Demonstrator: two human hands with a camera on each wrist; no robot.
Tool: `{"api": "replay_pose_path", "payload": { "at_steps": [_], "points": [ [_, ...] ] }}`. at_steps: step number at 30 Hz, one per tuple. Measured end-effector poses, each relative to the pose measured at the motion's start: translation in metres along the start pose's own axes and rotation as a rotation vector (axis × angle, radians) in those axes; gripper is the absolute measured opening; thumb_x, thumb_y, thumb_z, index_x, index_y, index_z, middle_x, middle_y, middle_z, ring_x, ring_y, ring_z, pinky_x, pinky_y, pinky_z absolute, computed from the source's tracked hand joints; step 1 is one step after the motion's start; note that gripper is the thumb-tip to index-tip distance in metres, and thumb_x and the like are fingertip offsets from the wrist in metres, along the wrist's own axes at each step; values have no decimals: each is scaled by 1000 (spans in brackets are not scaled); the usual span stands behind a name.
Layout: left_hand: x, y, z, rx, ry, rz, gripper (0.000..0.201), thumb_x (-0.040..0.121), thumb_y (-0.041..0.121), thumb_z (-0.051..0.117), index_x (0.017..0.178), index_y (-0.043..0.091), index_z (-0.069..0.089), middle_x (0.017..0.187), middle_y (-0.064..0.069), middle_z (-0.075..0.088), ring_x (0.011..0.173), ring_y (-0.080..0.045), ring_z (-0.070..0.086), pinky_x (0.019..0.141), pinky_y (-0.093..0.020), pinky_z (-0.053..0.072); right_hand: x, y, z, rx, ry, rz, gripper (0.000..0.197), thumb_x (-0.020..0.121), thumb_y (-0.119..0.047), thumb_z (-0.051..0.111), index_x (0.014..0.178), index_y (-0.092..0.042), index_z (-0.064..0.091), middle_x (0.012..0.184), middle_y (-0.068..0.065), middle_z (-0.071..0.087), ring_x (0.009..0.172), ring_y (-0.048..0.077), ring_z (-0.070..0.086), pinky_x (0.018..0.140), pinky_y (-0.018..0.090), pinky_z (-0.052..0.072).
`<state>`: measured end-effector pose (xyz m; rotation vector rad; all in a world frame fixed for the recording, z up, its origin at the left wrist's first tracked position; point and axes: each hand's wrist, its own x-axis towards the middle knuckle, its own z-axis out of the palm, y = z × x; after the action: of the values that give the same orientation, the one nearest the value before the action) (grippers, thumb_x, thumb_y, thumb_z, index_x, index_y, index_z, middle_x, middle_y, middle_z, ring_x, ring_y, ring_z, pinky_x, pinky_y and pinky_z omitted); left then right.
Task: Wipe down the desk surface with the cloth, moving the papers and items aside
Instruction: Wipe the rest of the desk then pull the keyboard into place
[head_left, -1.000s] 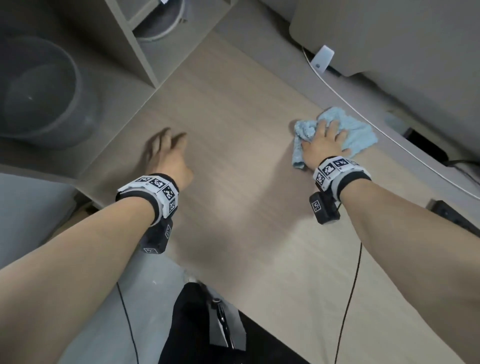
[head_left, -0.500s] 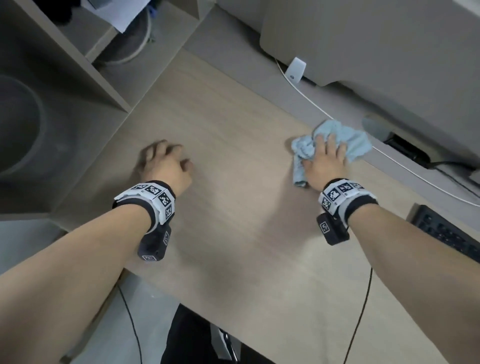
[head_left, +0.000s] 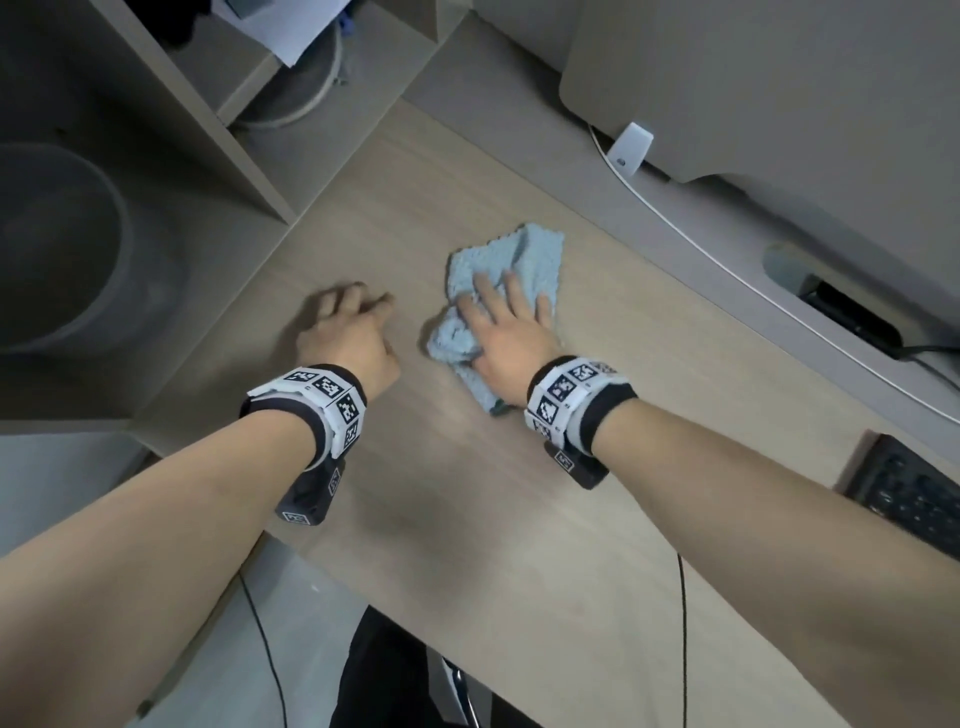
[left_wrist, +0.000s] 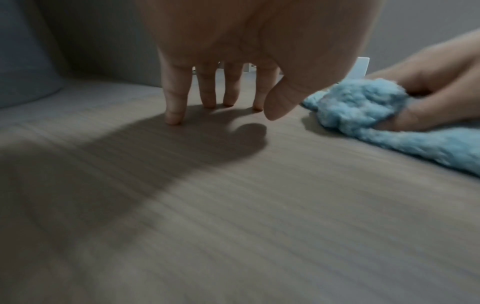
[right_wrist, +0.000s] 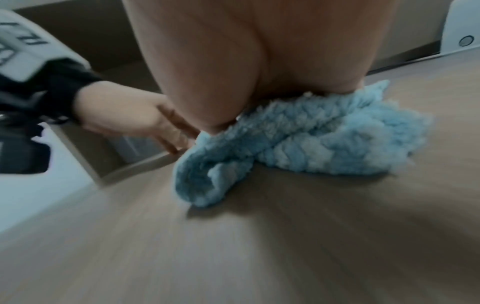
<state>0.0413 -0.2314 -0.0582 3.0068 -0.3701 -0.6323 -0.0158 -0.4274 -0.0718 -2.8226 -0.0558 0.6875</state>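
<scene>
A fluffy light-blue cloth (head_left: 524, 260) lies bunched on the light wood desk (head_left: 467, 545). My right hand (head_left: 504, 322) presses on it with its fingers spread flat. The left wrist view shows a fold of the cloth (left_wrist: 358, 102) pinched between the thumb and forefinger of that right hand (left_wrist: 428, 98). Just left of the cloth, my left hand (head_left: 348, 322) holds nothing. Its fingertips (left_wrist: 174, 119) rest on the bare wood. In the right wrist view the cloth (right_wrist: 324, 139) sits under my right palm (right_wrist: 246, 61), with the left hand (right_wrist: 130, 115) close beside it.
A black keyboard (head_left: 914, 499) lies at the right edge. A white cable (head_left: 727, 265) and a white adapter (head_left: 631, 148) run along the back, near a black power strip (head_left: 852, 319). A shelf unit with a grey bin (head_left: 52, 249) and papers (head_left: 291, 26) stands on the left.
My right hand has slid the cloth left across the desk, from near the back cable to just beside my left hand. The left hand has stayed on the wood.
</scene>
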Motion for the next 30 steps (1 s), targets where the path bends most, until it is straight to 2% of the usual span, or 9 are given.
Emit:
{"api": "replay_pose_path", "payload": {
  "at_steps": [2,7,11,16,19,21,23,26,30],
  "points": [
    [-1,-3,-2,-5,-27,17,65,81,22,51,144,34,38,150,2,30,140,-26,22,103,-46,42,-13,9,7,-6,-4,-13,79,91,-24,54,156,-29,9,165,-1,-7,151,30,-11,119,59,3],
    [-15,-22,-5,-178,-4,102,69,79,8,51,145,19,36,158,-4,24,142,-28,21,113,-37,28,-14,53,-8,63,84,283,72,95,-38,49,156,-27,12,166,2,-1,151,36,-2,118,60,12],
    [-45,-65,-8,-216,74,-25,61,79,5,50,139,11,42,151,-8,33,137,-32,28,112,-38,28,17,13,-14,86,92,422,78,94,-50,49,155,-19,13,165,10,-2,148,43,-2,116,65,10],
    [-77,-139,-8,-54,14,-193,59,80,13,54,138,12,41,142,-14,37,132,-33,31,109,-43,30,43,-97,5,21,43,121,77,94,-49,47,156,-22,10,165,6,-4,149,40,-8,115,67,5],
    [-88,-177,0,-55,-7,-236,59,76,10,55,134,7,43,137,-17,40,129,-38,33,109,-47,34,20,-168,39,-64,-54,-145,78,95,-45,48,157,-25,5,165,3,-9,149,35,-15,115,67,-2],
    [-94,-191,5,-87,-14,-211,60,74,5,54,134,4,45,139,-18,41,131,-39,33,110,-45,34,5,-179,53,-100,-78,-236,78,94,-47,50,157,-28,8,165,-1,-7,150,32,-14,116,66,-2],
    [-98,-200,9,-142,-18,-175,62,75,4,54,137,6,43,146,-13,37,136,-35,29,112,-41,32,4,-166,49,-84,-72,-228,77,93,-44,53,156,-32,11,165,-5,-4,151,28,-10,117,63,2],
    [-100,-210,10,-211,-65,-156,64,81,6,51,144,11,38,157,-3,28,143,-27,25,116,-33,25,25,-150,30,4,2,-44,76,93,-41,54,156,-33,13,166,-5,-3,152,29,-8,117,63,6],
    [-107,-213,7,-161,-100,-87,69,86,14,51,151,13,27,163,1,13,148,-20,14,117,-29,18,57,-189,21,31,22,143,78,92,-50,50,155,-28,10,165,0,-6,150,36,-10,115,67,3]
  ]
}}
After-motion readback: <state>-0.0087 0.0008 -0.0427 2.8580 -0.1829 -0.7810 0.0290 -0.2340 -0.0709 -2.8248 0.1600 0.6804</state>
